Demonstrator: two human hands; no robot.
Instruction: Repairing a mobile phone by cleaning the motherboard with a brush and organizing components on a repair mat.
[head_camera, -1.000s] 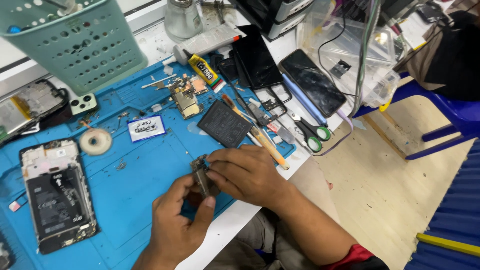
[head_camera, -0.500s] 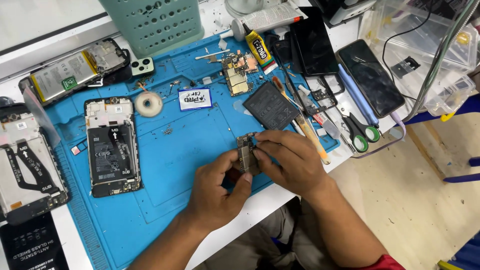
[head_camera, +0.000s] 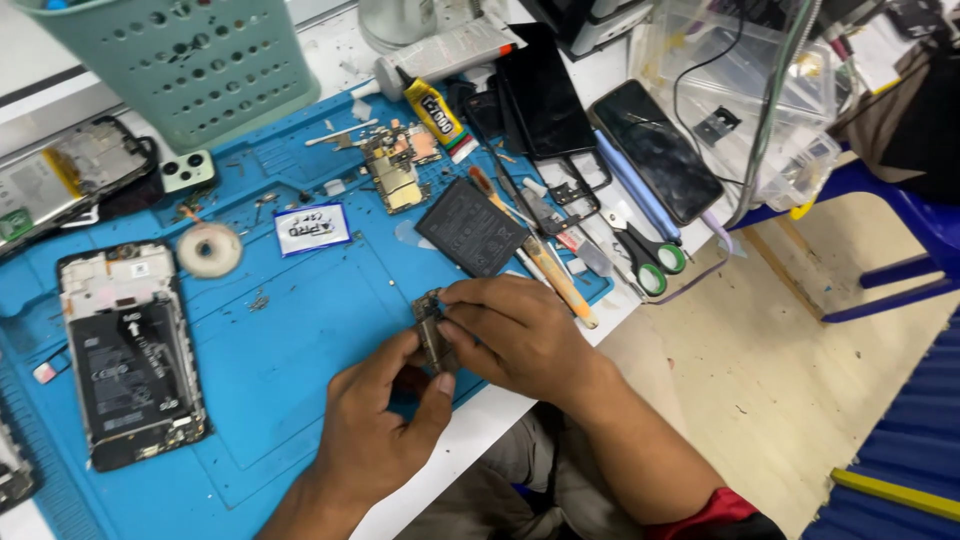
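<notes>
Both hands, left hand (head_camera: 375, 420) and right hand (head_camera: 515, 335), pinch the small metal part (head_camera: 432, 330) in their fingers over the blue mat (head_camera: 300, 340); slack grip could drop it toward six o'clock.

Opened phone (head_camera: 130, 355) on mat (head_camera: 290, 330) left of hands, battery (head_camera: 470, 227) behind, scissors (head_camera: 645, 255) right

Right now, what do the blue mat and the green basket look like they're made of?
The blue work mat looks like matte silicone or rubber: dull surface with moulded grooves. The green basket appears to be moulded plastic: smooth, slightly glossy walls pierced with regular holes.
</notes>
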